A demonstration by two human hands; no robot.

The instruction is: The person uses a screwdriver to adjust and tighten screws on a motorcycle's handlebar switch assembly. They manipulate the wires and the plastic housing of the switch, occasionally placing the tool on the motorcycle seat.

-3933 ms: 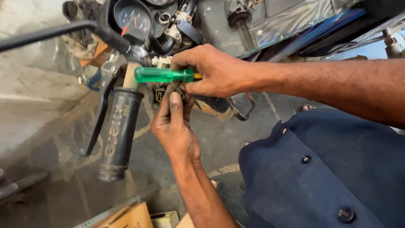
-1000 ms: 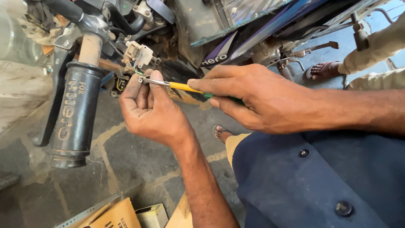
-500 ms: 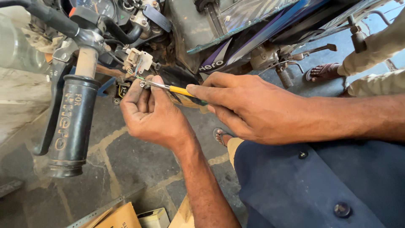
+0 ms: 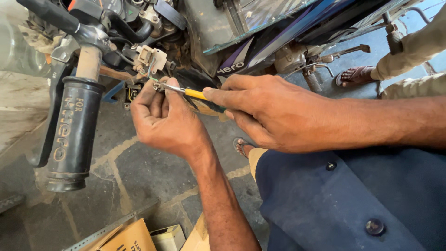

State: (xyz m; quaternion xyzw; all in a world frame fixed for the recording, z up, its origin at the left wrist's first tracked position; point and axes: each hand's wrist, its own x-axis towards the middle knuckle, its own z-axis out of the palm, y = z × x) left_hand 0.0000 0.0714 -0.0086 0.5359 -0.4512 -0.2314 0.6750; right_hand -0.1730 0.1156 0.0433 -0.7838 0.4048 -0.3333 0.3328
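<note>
Both forearms are bare from wrist to elbow, with no sleeves, watch or rings showing on the left hand (image 4: pixel 165 123) or the right hand (image 4: pixel 269 114). At the lower right of the frame sits a dark navy blue garment (image 4: pixel 344 200) of plain woven cloth, fastened with round dark buttons (image 4: pixel 374 226). Below centre, a sandal (image 4: pixel 241 146) shows on one foot.

Against the black handlebar grip (image 4: pixel 69 135), which carries pale raised lettering along its length, two packages lie below on the floor: a yellow-orange cardboard box (image 4: pixel 127 238) with dark print, and just right of it a small cream carton (image 4: pixel 168 236); up right sits a white logo sticker (image 4: pixel 231 68) on purple bodywork
</note>
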